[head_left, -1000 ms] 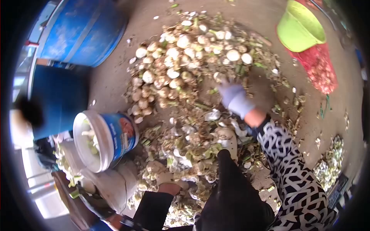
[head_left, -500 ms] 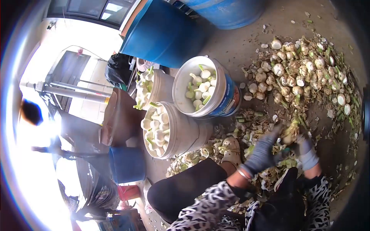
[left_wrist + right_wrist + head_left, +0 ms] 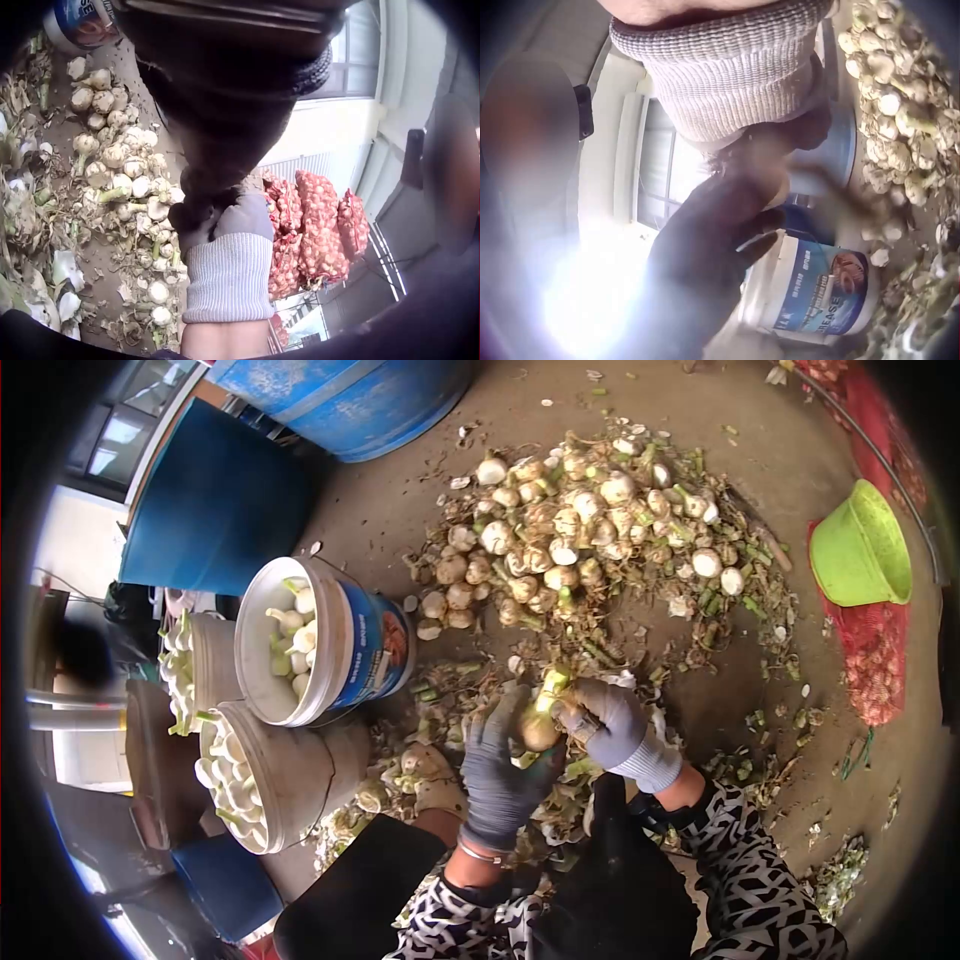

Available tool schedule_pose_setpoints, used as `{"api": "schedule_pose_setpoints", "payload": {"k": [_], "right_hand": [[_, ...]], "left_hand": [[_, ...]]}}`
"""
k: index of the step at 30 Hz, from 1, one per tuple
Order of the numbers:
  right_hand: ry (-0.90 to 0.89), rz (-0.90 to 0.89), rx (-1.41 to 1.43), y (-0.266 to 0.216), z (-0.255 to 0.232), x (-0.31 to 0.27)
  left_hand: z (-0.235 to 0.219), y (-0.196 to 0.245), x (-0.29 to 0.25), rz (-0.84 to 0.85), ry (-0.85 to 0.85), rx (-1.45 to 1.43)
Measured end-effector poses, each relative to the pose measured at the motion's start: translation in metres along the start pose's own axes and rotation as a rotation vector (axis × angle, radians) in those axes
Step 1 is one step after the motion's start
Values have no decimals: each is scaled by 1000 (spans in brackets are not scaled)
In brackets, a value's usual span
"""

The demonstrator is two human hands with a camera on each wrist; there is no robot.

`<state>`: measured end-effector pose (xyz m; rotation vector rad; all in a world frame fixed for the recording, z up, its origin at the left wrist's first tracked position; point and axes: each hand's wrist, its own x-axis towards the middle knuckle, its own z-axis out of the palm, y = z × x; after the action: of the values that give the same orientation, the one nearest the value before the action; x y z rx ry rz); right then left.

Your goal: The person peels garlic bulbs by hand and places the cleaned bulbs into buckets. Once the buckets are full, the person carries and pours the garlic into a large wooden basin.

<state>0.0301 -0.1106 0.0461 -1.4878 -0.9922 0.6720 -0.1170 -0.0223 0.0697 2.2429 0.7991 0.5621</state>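
In the head view a garlic bulb (image 3: 540, 728) with a short green stem is between my two gloved hands, above the litter of peelings. My left hand (image 3: 505, 775), in a dark grey glove, holds the bulb from the left, fingers on one side and thumb below. On the other side my right hand (image 3: 615, 728), in a paler, soiled glove, grips it near the stem. Beyond them lies a heap of untrimmed garlic (image 3: 560, 530). In the right wrist view the gloved fingers (image 3: 720, 202) are dark and blurred. Shadow hides most of the grip in the left wrist view.
At left stand a blue-labelled bucket (image 3: 375, 645) and a pale bucket (image 3: 300, 770), both holding trimmed garlic. Blue barrels (image 3: 345, 405) are behind. A lime-green bucket (image 3: 860, 550) and a red net sack (image 3: 875, 660) stand right. Peelings (image 3: 440, 705) cover the floor near the feet.
A second ago the right hand reached to the heap's edge. By half a second ago both hands had come together at a bulb. The head view has since swung right; the bulb stays between the hands.
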Motion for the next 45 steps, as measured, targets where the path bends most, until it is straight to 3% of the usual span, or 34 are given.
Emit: {"api": "schedule_pose_setpoints", "payload": {"k": [1,2,3,5,6,7,9,10,12,13,14,15,16,17,19,21,22,23,25,27,28,29,31,32,33,35,37,38,39,41,42,43,45], "right_hand": [[-19,-18,-96,6,-3,-3],[10,-101,-60,13,-7,-5],[14,-98,-70,17,-11,-8],[-95,303,600,20,-18,-12],[-183,378,759,19,-24,-7],[-184,382,763,15,-24,-8],[-98,660,511,7,-22,-8],[-99,659,512,8,-20,-5],[-155,361,425,21,-11,6],[-177,214,376,31,-9,9],[-290,233,391,35,-10,13],[-228,316,304,26,-2,6],[-169,324,405,25,7,1],[-105,327,502,24,11,0],[-58,93,323,16,5,0],[-120,53,36,20,-3,-3],[-141,112,139,13,-6,-3],[-166,165,251,6,-9,-2],[-326,459,614,10,-13,-6],[-330,102,734,20,-4,-15],[-504,376,820,25,-6,-18],[-503,428,798,16,-11,-18],[-447,370,819,32,-2,-27],[-613,538,784,23,-8,-25],[-565,243,606,28,1,-25],[-621,377,931,25,-1,-21],[-430,591,1230,23,-4,-16],[-431,633,1335,25,-5,-12],[-432,677,1441,26,-6,-8],[-385,650,1432,27,1,-7],[-316,641,1255,30,7,-8],[-340,566,1224,27,11,-11],[-543,656,1169,26,3,-8]], "left_hand": [[3,-7,-4,-21,-42,-199],[7,1,-6,-251,-87,-563],[-1,2,-5,-564,-228,-1112],[-5,12,-1,-577,-318,-1211],[4,-6,-6,-582,-439,-1601],[4,-8,-10,-637,-468,-1734],[4,-8,-3,-652,-525,-1785],[2,-6,-2,-652,-524,-1783],[-3,0,2,-617,-242,-1067],[-8,3,6,-379,-249,-774],[-12,3,7,-224,-254,-499],[-14,3,7,-68,-256,-226],[-13,5,7,51,-184,10],[-11,5,4,90,-140,72],[-10,8,2,111,-108,-41],[-2,-2,-10,-193,-110,-585],[-11,-7,-12,-305,-191,-580],[2,-14,-19,-442,-128,-968],[2,-27,-13,-515,-495,-1854],[1,-28,-15,-849,-339,-1539],[4,-29,-12,-849,-340,-1539],[7,-28,-5,-656,-286,-1126],[9,-30,14,-270,-154,-285],[8,-41,28,-807,-52,-742],[12,-53,37,-760,3,-618],[3,-41,35,-722,61,-614],[-3,-16,31,-659,144,-613],[-2,-22,18,-517,96,-1027],[0,-7,11,-486,92,-1101],[14,2,-6,-441,60,-1004],[-1,-1,-7,-456,-81,-624],[12,7,-11,-398,29,-908],[4,-10,-2,-329,-96,-715]]}}
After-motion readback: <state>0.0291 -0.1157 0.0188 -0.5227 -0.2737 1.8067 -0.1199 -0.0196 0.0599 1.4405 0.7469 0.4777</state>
